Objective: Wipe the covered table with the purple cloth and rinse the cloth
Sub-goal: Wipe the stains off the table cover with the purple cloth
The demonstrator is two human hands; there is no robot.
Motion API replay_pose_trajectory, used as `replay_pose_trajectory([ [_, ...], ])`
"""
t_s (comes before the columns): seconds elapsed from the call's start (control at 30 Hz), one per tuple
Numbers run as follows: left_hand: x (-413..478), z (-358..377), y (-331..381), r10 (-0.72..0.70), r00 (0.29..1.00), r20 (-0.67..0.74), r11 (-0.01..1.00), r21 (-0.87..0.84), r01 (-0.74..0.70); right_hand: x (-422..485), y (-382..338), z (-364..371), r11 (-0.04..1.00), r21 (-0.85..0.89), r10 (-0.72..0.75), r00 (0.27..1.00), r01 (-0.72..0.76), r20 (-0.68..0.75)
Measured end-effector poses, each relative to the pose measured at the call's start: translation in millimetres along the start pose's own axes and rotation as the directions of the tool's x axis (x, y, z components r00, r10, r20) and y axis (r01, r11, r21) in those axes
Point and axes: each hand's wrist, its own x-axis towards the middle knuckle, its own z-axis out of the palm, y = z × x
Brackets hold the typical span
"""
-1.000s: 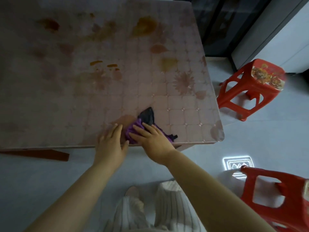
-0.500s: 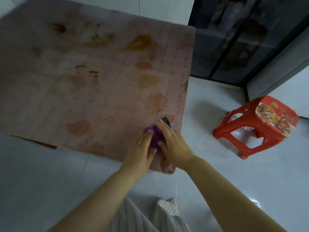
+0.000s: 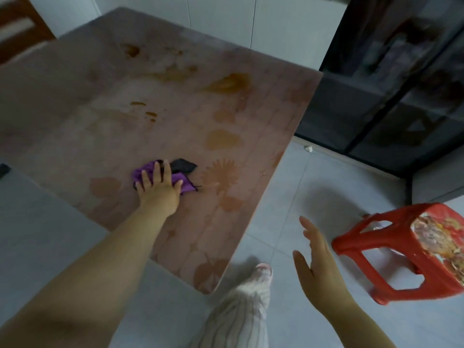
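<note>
The covered table has a pinkish patterned plastic cover with brown and orange stains toward its far side. The purple cloth, with a black corner, lies crumpled on the cover near the table's middle right. My left hand presses flat on the cloth with straight, spread fingers, hiding most of it. My right hand hangs in the air off the table's near right corner, above the floor, with straight fingers and nothing in it.
A red plastic stool stands on the pale tiled floor just right of my right hand. A dark glass-fronted cabinet fills the upper right. My striped trouser leg and foot are by the table corner.
My right hand has come off the cloth and moved off the table to the right. My left hand has slid the cloth inward from the table's corner. The view has swung left.
</note>
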Motion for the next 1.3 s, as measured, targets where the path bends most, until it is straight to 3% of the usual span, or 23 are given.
replay_pose_trajectory([
  [0.1,6.1,3.1,22.7,-0.034,0.999,-0.010,0.999,-0.020,0.034,14.2,20.0,-18.3,1.000,-0.015,0.007,1.000,-0.007,-0.015],
  [0.27,7.8,19.0,97.9,0.222,0.973,-0.067,0.975,0.018,-0.222,54.4,37.9,-49.9,1.000,-0.027,-0.013,0.998,0.015,0.062],
  [0.33,21.9,17.7,124.1,0.250,0.967,-0.050,0.968,0.028,-0.249,78.6,43.6,-67.1,0.998,-0.053,-0.012,0.994,0.018,0.112],
  [0.6,103.7,-7.1,170.7,0.078,0.996,-0.030,0.997,0.015,-0.078,179.9,48.2,-109.8,0.976,-0.154,-0.103,0.953,0.152,0.285],
  [0.83,54.3,6.3,109.6,-0.061,0.987,-0.151,0.998,0.016,0.064,239.2,39.9,-82.8,0.962,-0.054,-0.218,0.871,0.268,0.441],
  [0.97,-22.4,19.0,89.0,-0.198,0.978,-0.063,0.977,-0.096,0.191,262.0,18.1,-43.7,0.900,-0.035,-0.314,0.704,0.434,0.637],
  [1.07,-62.0,29.2,109.9,-0.307,0.945,-0.110,0.899,-0.359,0.250,269.0,-12.1,-7.1,0.821,0.061,-0.386,0.474,0.567,0.792],
  [1.17,-83.0,20.1,138.6,-0.491,0.854,-0.172,0.645,-0.731,0.224,263.3,-40.8,29.6,0.617,0.098,-0.414,0.217,0.781,0.884],
  [1.23,-91.3,15.8,151.4,-0.556,0.829,-0.058,0.378,-0.906,0.190,258.1,-48.1,51.4,0.481,0.135,-0.444,0.108,0.866,0.890],
  [1.27,-95.2,16.2,155.7,-0.566,0.824,-0.020,0.287,-0.942,0.174,257.8,-47.7,60.4,0.440,0.150,-0.442,0.068,0.886,0.895],
  [1.3,-98.7,17.6,159.2,-0.585,0.811,-0.012,0.262,-0.949,0.175,259.3,-44.1,69.0,0.408,0.169,-0.449,0.036,0.897,0.893],
])
